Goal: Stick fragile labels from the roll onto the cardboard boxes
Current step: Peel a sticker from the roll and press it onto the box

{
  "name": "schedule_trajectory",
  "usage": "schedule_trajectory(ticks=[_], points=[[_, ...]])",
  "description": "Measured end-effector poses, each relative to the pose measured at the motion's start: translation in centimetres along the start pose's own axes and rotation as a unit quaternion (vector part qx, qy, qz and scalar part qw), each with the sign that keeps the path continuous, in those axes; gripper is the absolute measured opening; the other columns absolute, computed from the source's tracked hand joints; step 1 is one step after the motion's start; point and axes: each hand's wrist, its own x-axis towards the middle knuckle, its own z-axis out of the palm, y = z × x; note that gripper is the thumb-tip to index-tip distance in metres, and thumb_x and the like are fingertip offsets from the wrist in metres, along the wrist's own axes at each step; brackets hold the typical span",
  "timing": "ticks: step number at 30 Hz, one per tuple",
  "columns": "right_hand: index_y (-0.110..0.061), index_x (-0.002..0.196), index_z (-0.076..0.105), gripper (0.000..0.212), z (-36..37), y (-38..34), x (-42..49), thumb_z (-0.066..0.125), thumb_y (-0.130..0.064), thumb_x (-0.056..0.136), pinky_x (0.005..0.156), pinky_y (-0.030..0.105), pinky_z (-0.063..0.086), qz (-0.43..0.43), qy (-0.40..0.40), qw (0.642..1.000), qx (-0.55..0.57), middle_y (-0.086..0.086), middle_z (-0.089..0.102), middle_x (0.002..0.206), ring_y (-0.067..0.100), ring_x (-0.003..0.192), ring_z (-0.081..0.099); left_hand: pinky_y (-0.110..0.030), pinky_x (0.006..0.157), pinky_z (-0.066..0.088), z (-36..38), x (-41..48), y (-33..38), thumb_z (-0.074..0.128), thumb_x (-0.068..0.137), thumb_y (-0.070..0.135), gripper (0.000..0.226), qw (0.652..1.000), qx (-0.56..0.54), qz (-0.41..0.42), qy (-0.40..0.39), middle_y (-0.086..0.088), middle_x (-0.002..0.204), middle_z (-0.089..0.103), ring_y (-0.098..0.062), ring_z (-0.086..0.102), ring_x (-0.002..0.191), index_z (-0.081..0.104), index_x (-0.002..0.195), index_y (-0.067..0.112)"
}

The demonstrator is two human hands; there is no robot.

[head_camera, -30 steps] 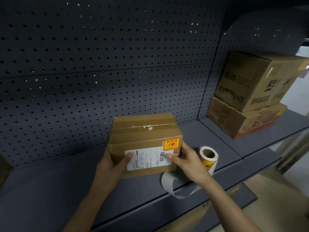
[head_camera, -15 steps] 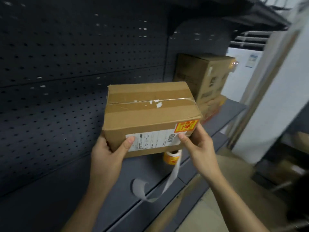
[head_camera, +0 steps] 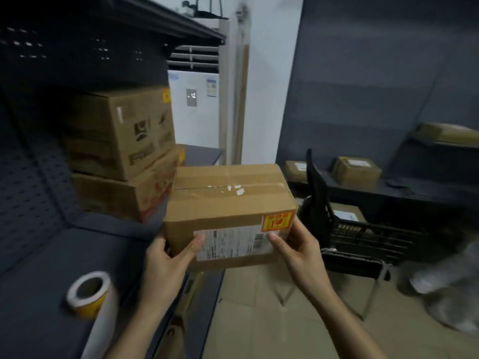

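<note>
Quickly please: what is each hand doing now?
Left hand: grips the cardboard box, left end.
Right hand: grips the same box, right end.

A dark grey metal shelf (head_camera: 39, 255) with a perforated back panel carries a label roll (head_camera: 88, 294) lying near its front edge, its pale backing strip (head_camera: 101, 332) hanging over that edge. Toward the shelf's far end a lower cardboard box (head_camera: 116, 195) sits on the shelf, with an upper cardboard box (head_camera: 116, 130) stacked on it. Across the room, a low shelf (head_camera: 404, 189) holds two small boxes (head_camera: 356, 171).
</note>
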Motion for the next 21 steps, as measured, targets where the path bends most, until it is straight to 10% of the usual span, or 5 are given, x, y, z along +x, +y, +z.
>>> schedule_trajectory(ticks=[21], points=[[-0.032, 0.137, 0.054, 0.051, -7.4, 15.8, 22.0, 0.069, -0.027, 0.088, 0.101, 0.042, 0.052, 0.13, 0.003, 0.991, -0.014, -0.017, 0.07, 0.117, 0.002, 0.114, 0.063, -0.02, 0.064, 0.057, 16.8, 21.9, -7.8, 0.08, 0.059, 0.038, 0.049, 0.995, 0.021, -0.09, -0.032, 0.009, 0.093, 0.077, -0.006, 0.073, 0.085, 0.068, 0.103, 0.019]])
